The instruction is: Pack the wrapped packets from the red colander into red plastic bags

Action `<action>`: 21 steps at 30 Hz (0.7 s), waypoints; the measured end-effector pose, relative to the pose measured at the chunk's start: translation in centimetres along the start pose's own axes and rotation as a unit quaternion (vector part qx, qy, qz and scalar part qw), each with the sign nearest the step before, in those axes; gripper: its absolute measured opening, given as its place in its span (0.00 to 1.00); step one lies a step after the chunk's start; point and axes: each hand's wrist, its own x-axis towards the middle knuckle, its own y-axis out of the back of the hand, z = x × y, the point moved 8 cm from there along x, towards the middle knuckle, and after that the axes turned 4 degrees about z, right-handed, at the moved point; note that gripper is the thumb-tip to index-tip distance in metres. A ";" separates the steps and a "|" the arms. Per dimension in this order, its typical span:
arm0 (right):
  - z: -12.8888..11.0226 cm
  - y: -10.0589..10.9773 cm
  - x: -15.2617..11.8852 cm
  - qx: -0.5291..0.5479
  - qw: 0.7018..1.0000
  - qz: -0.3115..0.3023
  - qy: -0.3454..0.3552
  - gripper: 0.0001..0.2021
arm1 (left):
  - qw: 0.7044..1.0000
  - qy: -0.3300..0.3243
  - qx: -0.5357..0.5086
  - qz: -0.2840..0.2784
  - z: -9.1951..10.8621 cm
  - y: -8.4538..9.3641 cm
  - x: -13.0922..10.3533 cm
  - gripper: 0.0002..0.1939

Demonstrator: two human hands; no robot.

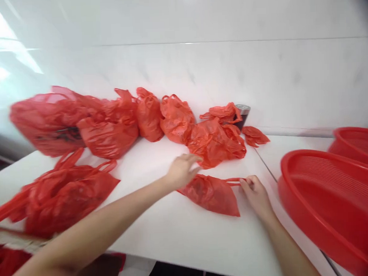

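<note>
A small red plastic bag (215,193) lies on its side on the white table in front of me. My right hand (256,192) pinches one of its handle loops, stretched out to the right. My left hand (184,170) is over the bag's left end, thumb and fingers apart; I see nothing held in it. Just behind that hand lies a crumpled heap of red plastic bags (213,140). What the small bag contains does not show clearly.
Several filled red bags (110,133) line the wall. Another large red bag (67,192) lies at the left table edge. A dark can with a silver lid (243,111) stands behind the heap. Red plastic baskets (323,197) occupy the right side, across a table seam.
</note>
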 end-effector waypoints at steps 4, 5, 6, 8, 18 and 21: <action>1.7 0.0 0.1 0.092 0.993 -0.008 -0.075 0.18 | 0.996 -0.017 -0.020 -0.088 2.3 -3.7 0.6 0.16; 1.9 0.0 0.1 0.107 0.990 -0.010 -0.088 0.19 | 0.994 -0.008 -0.025 -0.109 2.1 -3.8 0.4 0.13; 2.0 0.0 0.1 0.117 0.988 -0.012 -0.098 0.20 | 0.992 0.000 -0.032 -0.123 1.7 -3.5 0.0 0.11; 2.0 0.2 0.1 0.118 0.987 -0.010 -0.110 0.23 | 0.990 0.014 -0.053 -0.133 0.8 -1.3 -1.3 0.10; 2.6 -0.4 0.1 -0.019 0.994 -0.046 -0.102 0.25 | 0.941 0.284 -0.042 0.180 -12.7 28.9 -14.9 0.24; 2.9 -0.4 0.2 -0.038 0.993 -0.046 -0.102 0.25 | 0.871 0.373 0.077 0.310 -18.9 35.6 -21.0 0.29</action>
